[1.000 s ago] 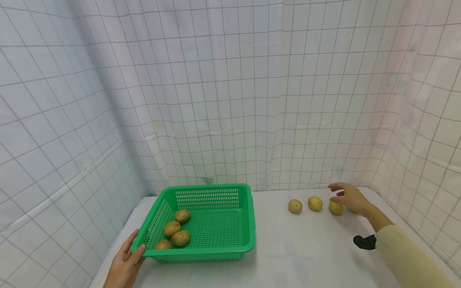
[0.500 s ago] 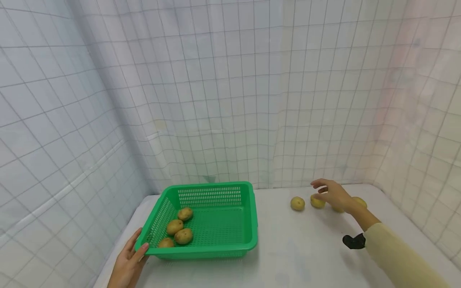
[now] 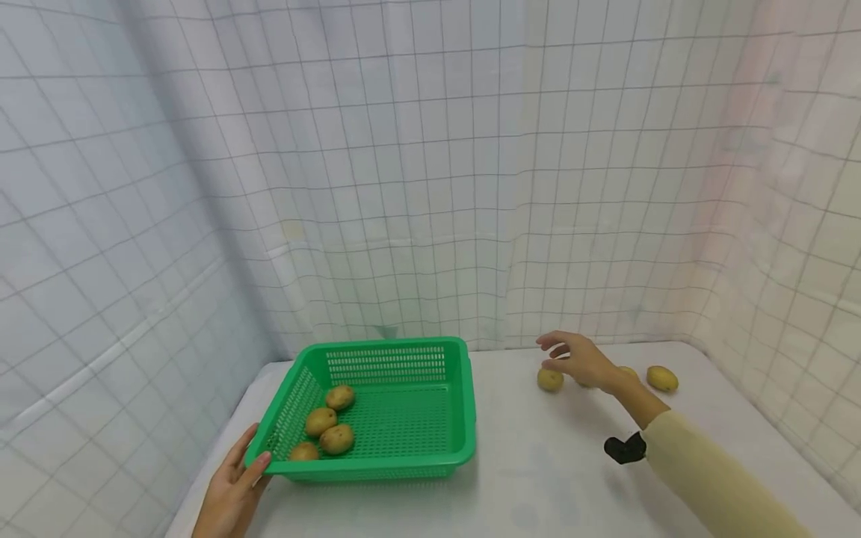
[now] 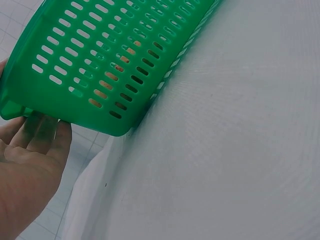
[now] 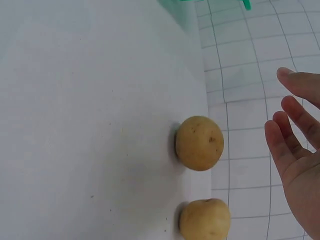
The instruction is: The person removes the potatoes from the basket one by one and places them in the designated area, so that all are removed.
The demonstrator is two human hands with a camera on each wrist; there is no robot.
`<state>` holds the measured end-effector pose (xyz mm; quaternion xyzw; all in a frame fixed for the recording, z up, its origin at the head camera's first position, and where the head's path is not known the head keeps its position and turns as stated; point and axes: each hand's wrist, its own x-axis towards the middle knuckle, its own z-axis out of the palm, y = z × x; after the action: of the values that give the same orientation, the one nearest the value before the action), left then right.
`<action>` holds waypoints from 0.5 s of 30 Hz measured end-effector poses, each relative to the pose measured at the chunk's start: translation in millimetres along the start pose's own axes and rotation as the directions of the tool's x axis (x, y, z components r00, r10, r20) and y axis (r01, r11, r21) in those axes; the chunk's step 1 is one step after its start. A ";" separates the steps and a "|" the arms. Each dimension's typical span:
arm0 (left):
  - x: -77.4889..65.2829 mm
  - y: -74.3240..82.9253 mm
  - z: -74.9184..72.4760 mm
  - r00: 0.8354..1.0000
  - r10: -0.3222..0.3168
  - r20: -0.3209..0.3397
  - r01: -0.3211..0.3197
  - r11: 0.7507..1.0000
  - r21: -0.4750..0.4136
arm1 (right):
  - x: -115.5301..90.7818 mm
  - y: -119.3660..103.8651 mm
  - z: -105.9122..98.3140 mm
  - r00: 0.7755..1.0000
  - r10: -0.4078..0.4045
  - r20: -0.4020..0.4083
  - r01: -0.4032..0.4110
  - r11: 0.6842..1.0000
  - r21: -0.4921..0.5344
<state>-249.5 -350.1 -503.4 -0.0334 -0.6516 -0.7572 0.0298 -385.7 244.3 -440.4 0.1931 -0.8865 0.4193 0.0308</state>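
A green plastic basket [image 3: 370,466] with slotted walls stands on the table, left of centre in the head view. Several potatoes [image 3: 337,439] lie along its left side. My left hand [image 3: 231,486] grips the basket's near left corner, thumb over the rim and fingers underneath, as the left wrist view also shows. To the right, several potatoes form a row; the leftmost potato [image 3: 550,379] lies just below my right hand [image 3: 580,362], which hovers with spread, relaxed fingers and holds nothing. The hand partly hides the potatoes behind it. In the right wrist view, two potatoes [image 5: 200,143] lie beside the hand.
A white table [image 3: 531,478] carries everything. Grid-patterned white curtains [image 3: 417,187] enclose it at the back and both sides. At the row's right end lies another potato [image 3: 662,378]. A black object [image 3: 625,448] shows at the right sleeve [image 3: 713,471].
My right hand has moved left above the row, from the right-hand potatoes to the leftmost one, uncovering the rightmost. My left hand has stayed on the basket's corner.
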 end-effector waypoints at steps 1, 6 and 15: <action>0.4 -0.1 -0.2 1.000 0.000 0.004 0.000 1.000 0.000 | 1.5 -3.0 2.1 1.000 -0.014 0.006 0.014 1.000 0.006; 1.0 -0.8 -0.1 1.000 0.018 0.009 -0.018 1.000 -0.018 | 9.7 -14.4 11.8 0.997 -0.066 0.045 0.065 0.998 0.017; 0.9 -1.8 -1.3 0.999 0.042 0.025 -0.041 0.999 -0.034 | 16.3 -26.8 25.4 0.994 -0.074 0.076 0.073 0.997 0.009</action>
<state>-250.6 -351.0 -505.4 -0.0571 -0.6384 -0.7667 0.0364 -388.1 204.7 -433.7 0.2417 -0.8781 0.4128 0.0116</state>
